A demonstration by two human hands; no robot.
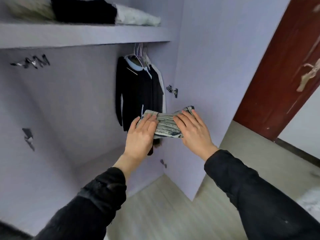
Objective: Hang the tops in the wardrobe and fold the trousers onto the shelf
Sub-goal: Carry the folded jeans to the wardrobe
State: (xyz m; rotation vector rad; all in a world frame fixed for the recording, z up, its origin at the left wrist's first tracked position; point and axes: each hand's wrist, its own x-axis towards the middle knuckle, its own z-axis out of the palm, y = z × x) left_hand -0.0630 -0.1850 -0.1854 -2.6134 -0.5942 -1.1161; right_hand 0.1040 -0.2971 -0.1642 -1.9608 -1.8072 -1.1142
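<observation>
While both hands hold it up in the air, the bundle is still below the shelf where it belongs.

Jeans: the folded jeans point(167, 124) sit between the two hands, in front of the open wardrobe, near the dark tops point(138, 94) that already hang inside.

Left hand: the left hand point(141, 135) lies flat on the left end of the bundle, its fingers point(149, 118) pressed on top and closed around the jeans.

Right hand: the right hand point(194, 132) covers the right end, its fingers bent over the cloth and gripping it too.

How it feels: denim is thick and a bit heavy, I think, but soft, so the folds may slip open. Holding both ends and squeezing them together looks like the safe way.

Shelf: the shelf point(83, 36) is high up on the left. Folded clothes point(83, 12) already lie on it, dark and pale.

Edges: the front lip of the shelf could catch the bundle on the way up.

Open room: the picture is blurry, so I cannot tell how much free space the shelf has.
</observation>
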